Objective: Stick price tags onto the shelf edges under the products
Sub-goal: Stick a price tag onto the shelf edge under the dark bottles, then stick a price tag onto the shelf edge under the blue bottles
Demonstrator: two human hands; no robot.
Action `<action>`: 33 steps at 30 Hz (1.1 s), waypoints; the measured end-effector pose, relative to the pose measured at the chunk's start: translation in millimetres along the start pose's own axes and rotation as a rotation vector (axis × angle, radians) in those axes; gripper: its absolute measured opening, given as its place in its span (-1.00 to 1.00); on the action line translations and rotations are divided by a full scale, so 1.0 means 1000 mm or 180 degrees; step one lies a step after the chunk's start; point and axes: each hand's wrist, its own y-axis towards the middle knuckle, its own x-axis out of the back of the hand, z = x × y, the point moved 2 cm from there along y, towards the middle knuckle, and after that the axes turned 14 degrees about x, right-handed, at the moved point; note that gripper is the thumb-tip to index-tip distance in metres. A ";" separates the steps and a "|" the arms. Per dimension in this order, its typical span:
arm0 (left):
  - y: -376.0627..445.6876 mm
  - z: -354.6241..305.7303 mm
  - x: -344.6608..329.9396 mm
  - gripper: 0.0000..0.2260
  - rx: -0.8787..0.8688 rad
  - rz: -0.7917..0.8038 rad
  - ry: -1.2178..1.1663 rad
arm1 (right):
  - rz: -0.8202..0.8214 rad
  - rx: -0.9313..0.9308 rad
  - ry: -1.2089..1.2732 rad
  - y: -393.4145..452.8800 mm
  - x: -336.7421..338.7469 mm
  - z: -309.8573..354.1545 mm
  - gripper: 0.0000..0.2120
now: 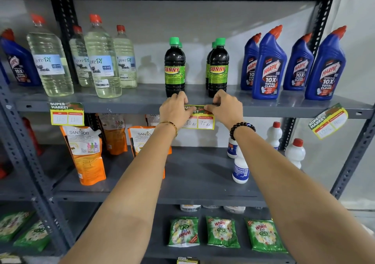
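A grey metal rack (pixel 253 109) filled the view, its upper shelf edge (pixel 129 106) running across at hand height. Both bare forearms were stretched up and forward from the lower corners, converging on the middle of that edge. The left hand (pixel 175 109) was held palm-down with the wrist slightly bent, a thin gold bangle (pixel 171 124) around it; the right hand (pixel 224 108) was held likewise, a dark bead bracelet (pixel 241 128) on its wrist. The fingers of each hand were curled narrowly and pressed on the top strip of a price tag (pixel 200 119), one hand at each upper corner, thumbs pointing inward. The tag was held flat against the shelf edge, its lower part hanging below it, just beneath two dark Sunny bottles (pixel 175 68). Two other tags were seen on the same edge: one (pixel 67 114) under the clear bleach bottles (pixel 101 60) at the left, one (pixel 327 120) tilted under the blue Harpic bottles (pixel 267 64) at the right.
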 end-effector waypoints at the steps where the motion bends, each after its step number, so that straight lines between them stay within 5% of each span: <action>1: 0.000 -0.001 0.000 -0.71 0.0004 0.0007 0.0030 | -0.0034 -0.0016 0.0011 0.001 -0.001 0.000 -0.74; 19: -0.012 -0.030 -0.013 -0.55 -0.0402 0.0016 0.0424 | 0.0067 0.0305 -0.0045 -0.034 0.030 -0.024 -0.61; 28: -0.066 -0.147 -0.079 -0.64 -0.1304 0.0476 -0.0145 | -0.0413 -0.0058 -0.0978 -0.091 0.131 -0.123 -0.61; 33: -0.090 -0.214 -0.123 -0.69 -0.1285 0.0511 -0.0188 | -0.0189 -0.0113 -0.1359 -0.100 0.181 -0.188 -0.61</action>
